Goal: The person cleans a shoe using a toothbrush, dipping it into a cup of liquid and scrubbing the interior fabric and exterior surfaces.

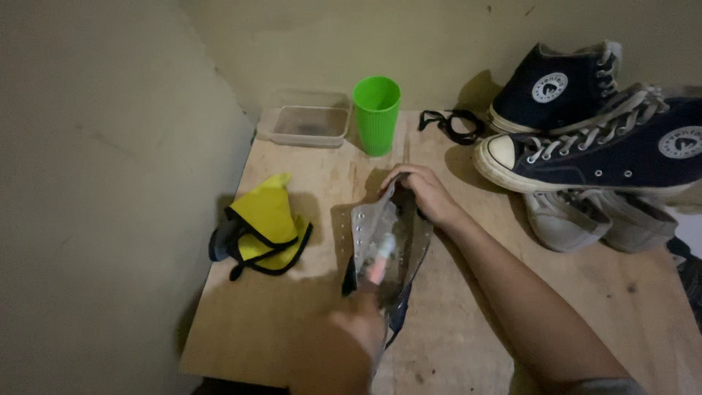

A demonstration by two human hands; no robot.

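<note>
Here the left hand (351, 329) clenches a small pink-handled brush (380, 263), its bristles inside a grey shoe (384, 249) lying near the desk's middle, while the right hand (424, 192) grips the shoe's far end. The desk (468, 322) is bare, scuffed plywood set into a corner of plain beige walls. A yellow cloth (265, 230) lies toward the left edge; a green cup (376, 113) and clear tub (307, 121) stand at the back edge; navy high-top sneakers (585, 139) with round white side patches pile at the back right corner.
</note>
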